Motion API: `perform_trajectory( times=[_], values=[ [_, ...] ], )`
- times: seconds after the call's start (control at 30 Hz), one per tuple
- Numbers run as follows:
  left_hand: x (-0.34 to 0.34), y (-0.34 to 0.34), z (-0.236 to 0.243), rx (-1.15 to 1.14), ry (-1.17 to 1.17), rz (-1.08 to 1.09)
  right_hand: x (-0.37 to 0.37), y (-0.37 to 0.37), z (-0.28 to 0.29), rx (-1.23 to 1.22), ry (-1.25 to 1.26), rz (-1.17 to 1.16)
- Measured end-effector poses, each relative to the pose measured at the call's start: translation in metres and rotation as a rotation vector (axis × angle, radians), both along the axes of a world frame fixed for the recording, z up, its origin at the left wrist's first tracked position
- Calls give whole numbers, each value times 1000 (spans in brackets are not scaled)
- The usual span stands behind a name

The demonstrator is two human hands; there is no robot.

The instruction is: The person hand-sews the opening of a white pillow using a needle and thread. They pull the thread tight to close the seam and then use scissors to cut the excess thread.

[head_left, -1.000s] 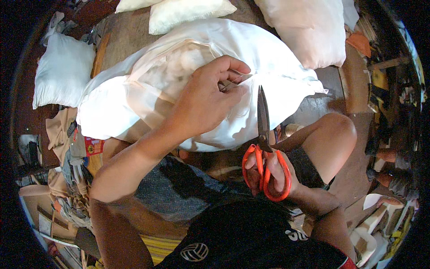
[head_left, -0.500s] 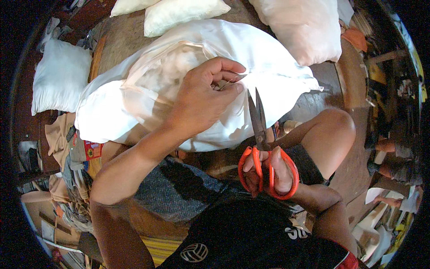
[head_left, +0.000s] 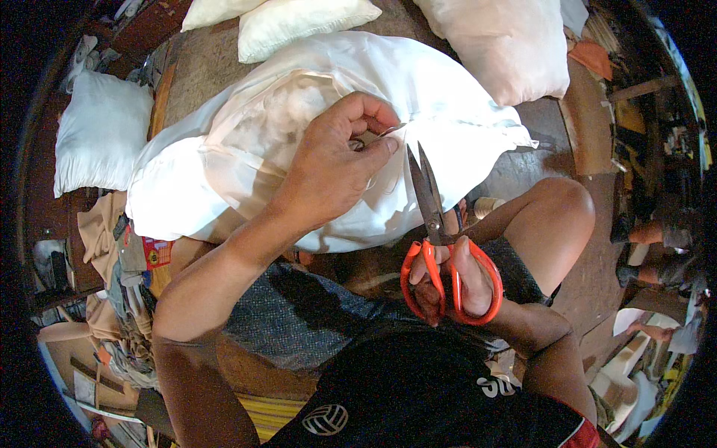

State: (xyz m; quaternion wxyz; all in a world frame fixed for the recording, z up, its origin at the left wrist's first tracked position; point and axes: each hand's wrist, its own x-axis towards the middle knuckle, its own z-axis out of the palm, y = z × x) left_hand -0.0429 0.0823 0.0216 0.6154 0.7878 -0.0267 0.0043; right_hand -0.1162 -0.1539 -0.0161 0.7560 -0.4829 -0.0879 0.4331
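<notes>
A big white pillow cover lies across my lap, its long opening showing fluffy white filling. Over the cover, the thumb and fingertips of my left hand pinch what looks like a fine thread at the seam, right of the opening. My right hand has its thumb and fingers through the red handle loops of a pair of scissors. The dark blades are slightly parted and point up, with their tips just below and right of my left fingertips. The thread's exact path is hard to make out.
Stuffed pillows lie around: a white pillow at left, a cream pillow at the far side, a large pale pillow at far right. A thread spool stands by my knee. Piled cloth is at left; another person's legs show at right.
My left fingertips have shifted slightly left and closed closer to the seam. The scissors' tips have tilted a little left, and the blades remain slightly parted.
</notes>
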Motion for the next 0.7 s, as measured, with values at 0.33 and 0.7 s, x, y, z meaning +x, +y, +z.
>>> perform_trajectory(
  times=[0.33, 0.7],
  values=[
    [-1, 3, -6, 56, -26, -24, 3, 3, -1, 84, 116, 14],
    [-3, 0, -6, 147, -155, 33, 10, -4, 6, 10, 210, 52]
  ],
)
